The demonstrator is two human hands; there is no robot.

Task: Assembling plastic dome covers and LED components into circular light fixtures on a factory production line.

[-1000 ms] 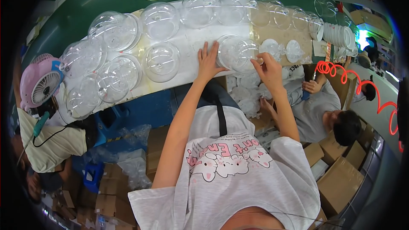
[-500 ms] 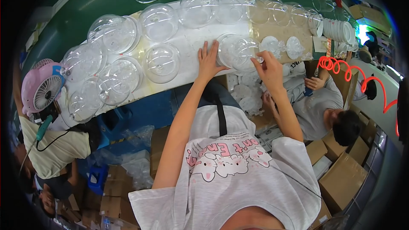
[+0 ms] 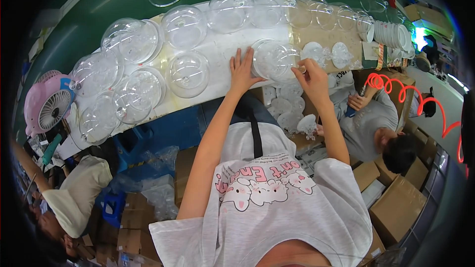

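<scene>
At the upper centre of the frame, a clear plastic dome [image 3: 273, 59] sits on the white worktable [image 3: 217, 54]. The left hand [image 3: 241, 71] lies spread flat against its left side; the right hand [image 3: 310, 76] pinches its right rim between fingertips.

Bright, even light; bent, dark edges

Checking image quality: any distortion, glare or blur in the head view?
Head view: strong fisheye bend along the table edge, black corners; glare spots on the clear domes; blown-out bright patch at upper right; left hand and right hand sharp.
</scene>
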